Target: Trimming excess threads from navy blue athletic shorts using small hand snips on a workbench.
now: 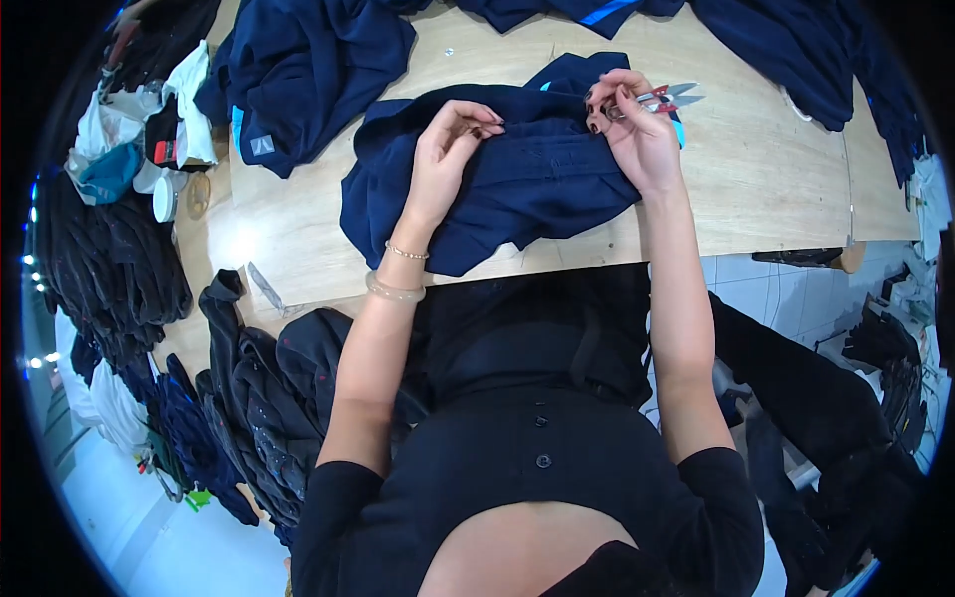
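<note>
A navy garment (537, 194) lies bunched on the wooden table in front of me, with a seam and loose dark threads along its upper part. Over its left side, my left hand (450, 149) is closed in a pinch close to the cloth; what the fingertips hold is too small to make out. My right hand (639, 134) is closed around small scissors (668, 97) with red on the handles, at the garment's right end. Their blades are apart and point right, away from the cloth. The right fingertips also touch or nearly touch the fabric.
More navy garments (308, 75) are heaped at the back left, and another pile (786, 55) is at the back right. Dark clothes (109, 269) are stacked on the left. A clear plastic piece (266, 289) lies by the table's front edge. Round containers (166, 197) stand at left.
</note>
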Tool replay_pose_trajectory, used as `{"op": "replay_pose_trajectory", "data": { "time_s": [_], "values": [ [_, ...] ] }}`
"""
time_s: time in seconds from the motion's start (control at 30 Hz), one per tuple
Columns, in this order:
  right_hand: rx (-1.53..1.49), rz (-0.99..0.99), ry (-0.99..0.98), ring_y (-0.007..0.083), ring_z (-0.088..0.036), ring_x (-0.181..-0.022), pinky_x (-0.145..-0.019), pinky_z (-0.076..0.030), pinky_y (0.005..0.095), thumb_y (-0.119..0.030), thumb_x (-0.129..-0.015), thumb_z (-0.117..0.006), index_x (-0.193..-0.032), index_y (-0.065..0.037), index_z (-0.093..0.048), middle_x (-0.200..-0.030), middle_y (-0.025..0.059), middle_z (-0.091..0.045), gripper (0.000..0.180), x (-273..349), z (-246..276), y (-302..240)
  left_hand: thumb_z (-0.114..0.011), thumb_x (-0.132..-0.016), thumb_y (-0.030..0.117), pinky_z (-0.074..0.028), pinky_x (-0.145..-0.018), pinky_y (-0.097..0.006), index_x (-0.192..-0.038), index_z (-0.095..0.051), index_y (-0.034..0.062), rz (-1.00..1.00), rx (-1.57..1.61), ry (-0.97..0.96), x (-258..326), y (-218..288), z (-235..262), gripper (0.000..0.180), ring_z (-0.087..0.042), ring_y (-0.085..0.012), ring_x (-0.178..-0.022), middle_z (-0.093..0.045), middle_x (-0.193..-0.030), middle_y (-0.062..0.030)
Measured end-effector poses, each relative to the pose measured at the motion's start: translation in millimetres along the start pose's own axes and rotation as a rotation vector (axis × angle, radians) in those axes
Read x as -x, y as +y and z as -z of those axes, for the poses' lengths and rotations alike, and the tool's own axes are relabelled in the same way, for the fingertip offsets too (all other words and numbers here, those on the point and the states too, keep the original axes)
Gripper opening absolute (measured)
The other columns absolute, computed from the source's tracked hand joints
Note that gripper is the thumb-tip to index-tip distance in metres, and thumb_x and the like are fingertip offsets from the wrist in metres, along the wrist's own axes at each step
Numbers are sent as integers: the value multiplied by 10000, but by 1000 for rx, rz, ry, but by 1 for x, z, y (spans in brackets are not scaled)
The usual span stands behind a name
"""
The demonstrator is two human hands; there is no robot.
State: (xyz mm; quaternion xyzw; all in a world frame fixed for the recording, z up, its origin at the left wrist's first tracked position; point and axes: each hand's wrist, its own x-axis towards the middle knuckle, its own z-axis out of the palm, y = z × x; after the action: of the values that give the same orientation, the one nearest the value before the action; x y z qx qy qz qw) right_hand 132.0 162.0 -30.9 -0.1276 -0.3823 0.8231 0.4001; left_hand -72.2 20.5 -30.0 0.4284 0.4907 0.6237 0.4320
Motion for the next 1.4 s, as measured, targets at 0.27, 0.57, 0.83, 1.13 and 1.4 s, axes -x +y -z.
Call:
{"op": "replay_pose_trajectory", "data": {
  "time_s": [0.27, 0.57, 0.83, 1.13, 1.4],
  "values": [
    [52, -23, 18, 178, -599, -883, -750, -480, 265, -72, -977, -447, -1131, 19, -569, -995, 149, -632, 216, 3, -2, 10, -807, -663, 205, -350, -975, -382, -1084, -731, 290, -321, -992, -207, 9, 18, -32, 436, -473, -258, -1101, -440, -1398, -36],
    [79, -34, -2, 178, -601, -882, -743, -487, 265, -47, -970, -434, -1119, 17, -580, -996, 151, -632, 218, 3, -3, 8, -623, -850, -33, -434, -892, -279, -903, -657, 0, 53, -44, 7, 15, 25, -5, 71, -527, -140, -993, -561, -1177, -63],
    [100, -29, -6, 173, -607, -868, -727, -494, 249, -43, -976, -424, -1115, 16, -584, -989, 149, -632, 220, 2, -5, 8, -508, -974, 124, -433, -929, -312, -952, -496, 83, 10, 595, 126, 33, 41, 10, 49, -534, -153, -972, -551, -1116, -79],
    [150, -47, 13, 169, -607, -872, -727, -493, 256, -57, -974, -440, -1122, 27, -582, -992, 141, -636, 221, 2, -8, 9, -669, -801, -9, -483, -702, -285, -857, -600, -1, -209, -1036, 112, 15, 16, -54, 90, -583, -189, -802, -531, -907, -76],
    [152, -37, 21, 172, -613, -877, -723, -498, 256, -32, -967, -429, -1117, 23, -590, -991, 145, -640, 227, 0, -6, 7, -550, -958, 47, -452, -825, -204, -928, -580, 44, 195, 358, 370, 12, 31, -26, 43, -564, -87, -886, -588, -1028, -39]
  ]
}}
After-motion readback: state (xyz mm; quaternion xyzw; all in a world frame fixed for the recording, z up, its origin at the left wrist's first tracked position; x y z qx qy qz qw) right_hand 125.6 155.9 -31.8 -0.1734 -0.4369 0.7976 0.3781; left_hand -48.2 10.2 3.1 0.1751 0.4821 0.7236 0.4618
